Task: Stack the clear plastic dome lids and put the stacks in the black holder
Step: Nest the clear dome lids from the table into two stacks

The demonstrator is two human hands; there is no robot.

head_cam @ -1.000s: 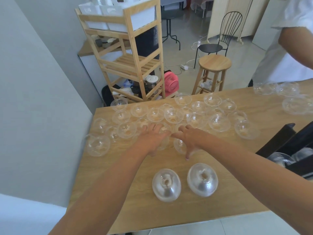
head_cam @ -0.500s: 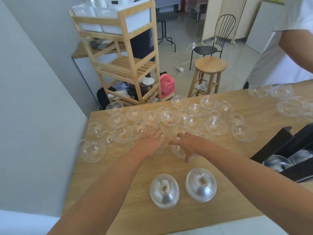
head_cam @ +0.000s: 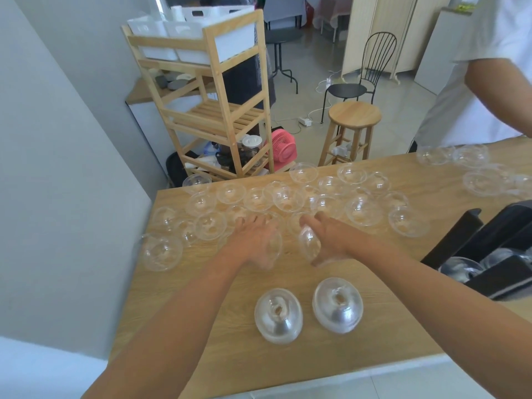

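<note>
Right hand [head_cam: 331, 240] is curled round a tilted dome lid [head_cam: 308, 243]. Left hand [head_cam: 253, 240] is blurred; a second lid [head_cam: 275, 246] appears to be gripped. Loose lids [head_cam: 364, 210] are spread across the table [head_cam: 201, 326] beyond. Two stacks [head_cam: 278, 315] are stood nearer; black holder [head_cam: 489, 243] is set at right.

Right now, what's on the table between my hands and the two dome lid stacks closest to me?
Nothing. The head view shows bare table between the left hand, the right hand, the left stack and the right stack.

Bare forearms [head_cam: 187, 312] to the frame's edge; bare hands: left hand [head_cam: 253, 240], right hand [head_cam: 331, 240]
</note>
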